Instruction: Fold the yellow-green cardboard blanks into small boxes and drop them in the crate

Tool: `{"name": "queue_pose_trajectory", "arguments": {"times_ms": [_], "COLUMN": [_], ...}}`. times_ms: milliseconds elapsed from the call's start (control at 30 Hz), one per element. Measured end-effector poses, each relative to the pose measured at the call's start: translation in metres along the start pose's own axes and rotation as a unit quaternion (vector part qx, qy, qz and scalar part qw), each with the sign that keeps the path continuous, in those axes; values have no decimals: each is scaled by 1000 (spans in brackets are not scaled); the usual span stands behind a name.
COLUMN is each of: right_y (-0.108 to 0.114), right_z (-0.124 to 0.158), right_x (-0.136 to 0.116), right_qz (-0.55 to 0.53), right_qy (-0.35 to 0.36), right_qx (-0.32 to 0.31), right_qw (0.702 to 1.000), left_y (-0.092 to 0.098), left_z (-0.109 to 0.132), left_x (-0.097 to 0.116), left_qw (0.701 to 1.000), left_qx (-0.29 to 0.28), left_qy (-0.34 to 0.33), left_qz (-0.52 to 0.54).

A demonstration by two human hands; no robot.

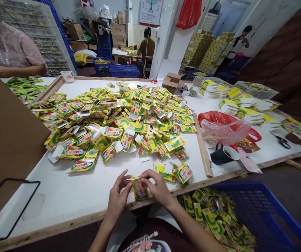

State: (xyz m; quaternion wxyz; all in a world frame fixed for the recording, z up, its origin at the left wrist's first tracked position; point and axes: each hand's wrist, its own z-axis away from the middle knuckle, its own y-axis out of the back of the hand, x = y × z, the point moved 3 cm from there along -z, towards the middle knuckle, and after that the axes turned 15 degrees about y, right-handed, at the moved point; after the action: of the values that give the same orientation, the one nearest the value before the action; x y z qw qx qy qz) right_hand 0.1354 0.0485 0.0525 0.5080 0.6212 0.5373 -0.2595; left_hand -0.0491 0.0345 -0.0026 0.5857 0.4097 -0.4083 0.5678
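Note:
Near the front edge of the white table, a small yellow-and-green printed cardboard box [140, 190] is between my two hands. My left hand [119, 192] grips its left side, thumb and fingers at the upper edge. My right hand [158, 187] pinches the same box at its top right. Fingers cover the top end, so I cannot tell if its flap is closed. Just right of my right hand lie a few similar boxes [183, 172]. Beyond my hands spreads a big heap of such boxes [121, 120], several with white end flaps standing out.
A blue crate [273, 213] holding many packs stands below the table edge at right. A wooden strip [202, 147] divides the tabletop; beyond it are a dark mug [222, 155], a red plastic bag [216, 119] and scissors [282, 141]. A large cardboard sheet [7, 140] rises at left, near a co-worker.

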Motion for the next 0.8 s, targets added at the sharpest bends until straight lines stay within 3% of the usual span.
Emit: {"name": "queue_pose_trajectory", "arguments": {"times_ms": [67, 100, 167, 233, 267, 333, 467, 600, 800], "right_y": [56, 85, 140, 175, 181, 177, 150, 121, 18], "right_z": [11, 19, 38, 55, 61, 65, 50, 20, -12], "right_x": [-9, -10, -3, 14, 26, 51, 73, 44, -3], "right_qz": [92, 152, 298, 419, 455, 479, 425, 418, 308], "right_qy": [-25, -50, -88, -110, -110, -101, -81, 1, 182], "right_qx": [-6, -39, -66, -69, -73, -97, -161, -139, -155], "right_qw": [995, 986, 948, 899, 880, 867, 887, 898, 921], "left_y": [2, 3, 3, -2, -5, -9, -7, -4, -35], "left_z": [-2, -4, -8, -12, -13, -13, -8, -2, 3], "left_x": [-4, -6, -9, -10, -9, -7, -5, 0, 24], "left_qw": [1000, 1000, 999, 999, 998, 997, 995, 997, 994], "left_qx": [6, 14, 27, 16, 5, -15, -19, 1, -109], "left_qy": [9, 16, 31, 36, 32, 19, 8, 14, 1], "left_qz": [14, 14, -2, -30, -45, -75, -99, -71, 11]}}
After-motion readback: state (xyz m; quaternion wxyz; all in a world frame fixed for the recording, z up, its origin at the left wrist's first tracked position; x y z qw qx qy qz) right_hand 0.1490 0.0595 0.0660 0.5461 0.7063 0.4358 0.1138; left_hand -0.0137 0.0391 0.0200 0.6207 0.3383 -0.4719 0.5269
